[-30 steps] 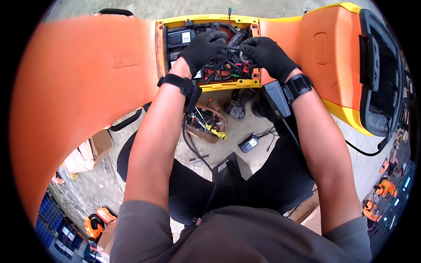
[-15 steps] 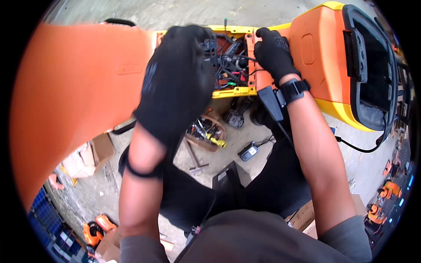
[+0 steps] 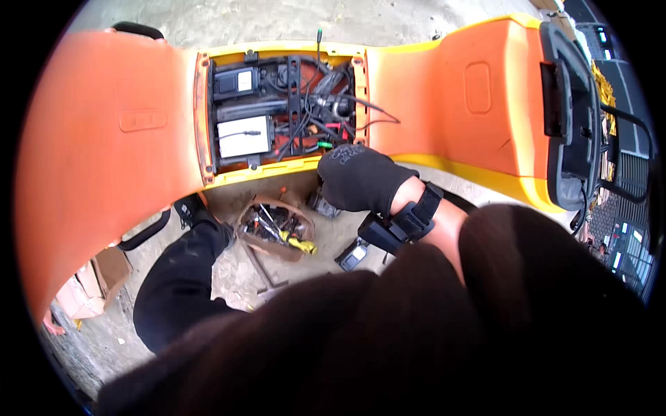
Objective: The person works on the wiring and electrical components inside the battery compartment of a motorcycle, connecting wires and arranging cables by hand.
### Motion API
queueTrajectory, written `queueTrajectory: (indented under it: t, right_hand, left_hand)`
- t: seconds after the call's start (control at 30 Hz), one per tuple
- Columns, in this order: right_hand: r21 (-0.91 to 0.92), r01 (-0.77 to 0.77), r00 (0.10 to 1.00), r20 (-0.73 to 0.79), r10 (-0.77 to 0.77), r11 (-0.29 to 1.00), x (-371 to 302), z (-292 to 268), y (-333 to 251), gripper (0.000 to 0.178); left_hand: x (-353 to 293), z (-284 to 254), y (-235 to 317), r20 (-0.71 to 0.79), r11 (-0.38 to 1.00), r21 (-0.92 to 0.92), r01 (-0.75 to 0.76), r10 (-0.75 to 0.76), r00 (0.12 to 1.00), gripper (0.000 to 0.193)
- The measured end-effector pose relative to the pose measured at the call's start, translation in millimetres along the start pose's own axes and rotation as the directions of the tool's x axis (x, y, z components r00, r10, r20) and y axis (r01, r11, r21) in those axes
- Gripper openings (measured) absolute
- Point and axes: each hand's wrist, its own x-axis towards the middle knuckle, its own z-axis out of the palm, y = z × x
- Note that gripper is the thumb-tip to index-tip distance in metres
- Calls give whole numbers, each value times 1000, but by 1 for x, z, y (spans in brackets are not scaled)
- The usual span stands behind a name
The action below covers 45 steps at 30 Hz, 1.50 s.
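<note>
The black-gloved right hand (image 3: 361,179) was at the near right edge of the open compartment (image 3: 298,165). Its fingers seemed curled, but their tips were hidden, so how closed they were or whether they held anything could not be told. The wires (image 3: 325,102) lay tangled in the compartment's right part, mostly black, with red plugs (image 3: 334,127) and a green plug (image 3: 324,145).

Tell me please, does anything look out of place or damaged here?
Mainly the loose wires: they stick out of the open compartment over the orange panel, looking untidy. A green-tipped cable also pokes past the far yellow edge. I see no clear spill or breakage.
</note>
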Motion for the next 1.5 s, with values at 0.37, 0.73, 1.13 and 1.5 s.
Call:
queueTrajectory:
  t: [0.37,0.73,1.13,1.5]
  right_hand:
    - [-35,-51,999,-9,50,998,6,-5,11,20]
    - [62,-185,925,-327,195,981,9,16,75,31]
    - [865,-2,879,-238,413,502,54,8,105,16]
    - [737,-183,883,-168,439,650,64,13,106,14]
  left_hand:
    - [-11,-13,14,31,996,90,28,-31,999,32]
    - [-29,18,-52,146,928,181,327,-354,924,23]
    - [-16,20,-49,107,936,41,349,-351,930,25]
    - [-18,27,-58,118,953,59,296,-301,946,25]
